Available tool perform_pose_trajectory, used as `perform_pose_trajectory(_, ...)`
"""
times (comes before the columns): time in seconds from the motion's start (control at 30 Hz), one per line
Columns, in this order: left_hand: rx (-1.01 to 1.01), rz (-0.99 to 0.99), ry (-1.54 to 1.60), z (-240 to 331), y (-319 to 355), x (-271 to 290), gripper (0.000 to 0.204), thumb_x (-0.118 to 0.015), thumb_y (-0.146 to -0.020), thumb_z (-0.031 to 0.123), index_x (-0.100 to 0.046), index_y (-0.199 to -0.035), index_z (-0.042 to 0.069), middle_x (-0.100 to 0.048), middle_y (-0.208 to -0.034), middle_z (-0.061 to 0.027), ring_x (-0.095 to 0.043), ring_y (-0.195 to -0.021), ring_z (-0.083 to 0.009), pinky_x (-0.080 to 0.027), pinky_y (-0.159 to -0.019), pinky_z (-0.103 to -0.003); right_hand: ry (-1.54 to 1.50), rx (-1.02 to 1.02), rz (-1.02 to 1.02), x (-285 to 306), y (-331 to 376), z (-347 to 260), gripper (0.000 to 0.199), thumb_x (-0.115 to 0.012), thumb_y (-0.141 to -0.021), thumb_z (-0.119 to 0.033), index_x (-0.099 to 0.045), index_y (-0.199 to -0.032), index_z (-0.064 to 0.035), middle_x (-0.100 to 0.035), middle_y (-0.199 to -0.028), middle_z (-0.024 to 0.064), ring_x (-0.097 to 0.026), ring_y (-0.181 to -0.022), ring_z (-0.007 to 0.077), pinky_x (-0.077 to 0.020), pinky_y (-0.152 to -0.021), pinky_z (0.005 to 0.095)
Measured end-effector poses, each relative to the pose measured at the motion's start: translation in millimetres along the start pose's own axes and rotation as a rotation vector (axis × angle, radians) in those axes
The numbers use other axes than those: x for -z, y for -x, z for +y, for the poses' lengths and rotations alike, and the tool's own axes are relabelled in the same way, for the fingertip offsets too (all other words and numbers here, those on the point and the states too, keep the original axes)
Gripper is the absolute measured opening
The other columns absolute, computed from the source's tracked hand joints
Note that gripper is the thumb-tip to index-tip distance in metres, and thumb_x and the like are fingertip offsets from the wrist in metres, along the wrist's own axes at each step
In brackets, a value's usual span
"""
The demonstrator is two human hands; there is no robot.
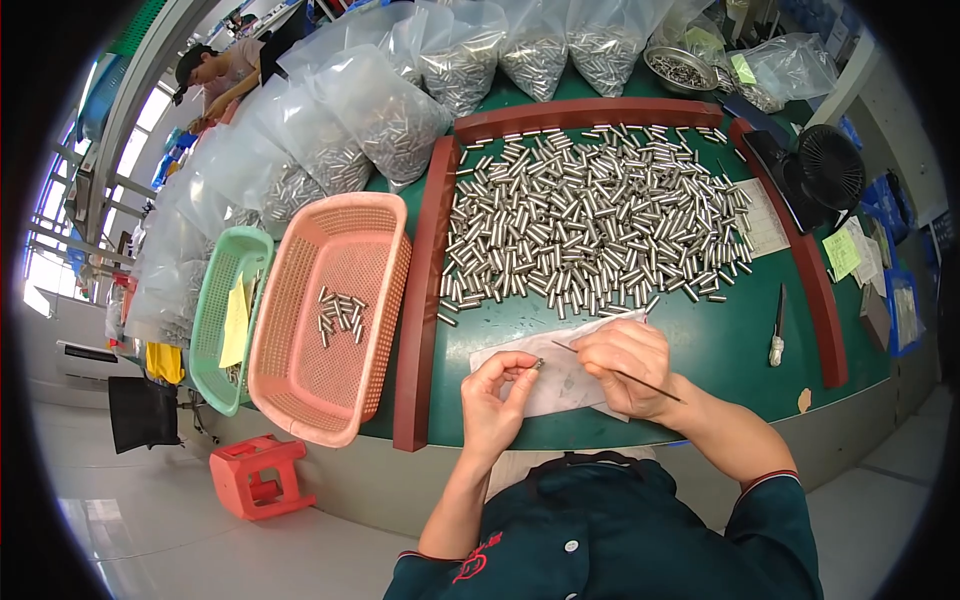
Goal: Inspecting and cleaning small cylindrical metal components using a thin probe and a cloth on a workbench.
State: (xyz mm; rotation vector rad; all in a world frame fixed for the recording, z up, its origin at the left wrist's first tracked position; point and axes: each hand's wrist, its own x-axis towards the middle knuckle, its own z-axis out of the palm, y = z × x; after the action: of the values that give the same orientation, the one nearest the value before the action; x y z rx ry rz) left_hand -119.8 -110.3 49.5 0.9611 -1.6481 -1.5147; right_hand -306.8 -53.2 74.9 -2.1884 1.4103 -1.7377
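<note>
Head view: left hand [497,392] pinches metal pin [537,365]; right hand [628,366] just beside

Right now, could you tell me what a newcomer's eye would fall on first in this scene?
First, the big heap of small metal cylinders spread over the green table, inside a red-brown border. Left of it sits a pink basket holding a few cylinders, with bulging clear bags of them behind. Nearest the viewer, the left hand pinches one small cylinder while the right hand holds a thin rod, both over a white sheet.
</note>
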Motion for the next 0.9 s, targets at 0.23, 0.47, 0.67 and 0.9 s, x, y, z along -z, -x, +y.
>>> perform_pose_trajectory(0.23, -0.002, 0.005, 0.042, -2.1, 0.2, 0.6, 0.014, -0.064, -0.082, -0.008, -0.062, -0.096, -0.006, -0.064, -0.091, -0.0062, -0.060, -0.081, -0.0103, -0.048, -0.076, -0.023, -0.167, -0.174, 0.034, -4.5, 5.4, 0.7, 0.002, -0.064, -0.081, 0.002, -0.062, -0.080, 0.0010, -0.064, -0.074, 0.0092, -0.059, -0.060, 0.0240, -0.0467, -0.054, 0.0322)
perform_pose_trajectory(0.47, -0.020, 0.014, 0.045, -4.3, 0.5, 1.5, 0.014, -0.063, -0.082, -0.009, -0.062, -0.096, -0.006, -0.064, -0.092, -0.0064, -0.061, -0.083, -0.0106, -0.049, -0.078, -0.023, -0.167, -0.263, 0.074, -5.8, 5.3, 1.9, 0.005, -0.061, -0.083, 0.002, -0.062, -0.078, 0.0031, -0.066, -0.076, 0.0105, -0.061, -0.062, 0.0253, -0.0477, -0.057, 0.0334)
perform_pose_trajectory(0.67, 0.002, 0.060, 0.113, -2.7, 1.9, 1.7, 0.012, -0.064, -0.082, -0.008, -0.064, -0.093, -0.006, -0.065, -0.093, -0.0072, -0.060, -0.083, -0.0113, -0.049, -0.077, -0.024, -0.212, -0.249, 0.096, -6.8, 5.9, 1.2, 0.005, -0.061, -0.084, 0.001, -0.062, -0.079, 0.0034, -0.067, -0.078, 0.0105, -0.062, -0.063, 0.0253, -0.0477, -0.058, 0.0329)
perform_pose_trajectory(0.9, -0.008, 0.037, 0.100, -2.2, 1.5, 0.1, 0.015, -0.065, -0.079, -0.011, -0.062, -0.093, -0.006, -0.063, -0.094, -0.0073, -0.060, -0.085, -0.0113, -0.049, -0.079, -0.023, -0.191, -0.197, 0.076, -6.5, 5.4, -1.0, 0.005, -0.063, -0.082, 0.002, -0.063, -0.078, 0.0034, -0.066, -0.078, 0.0100, -0.060, -0.060, 0.0243, -0.0464, -0.055, 0.0322)
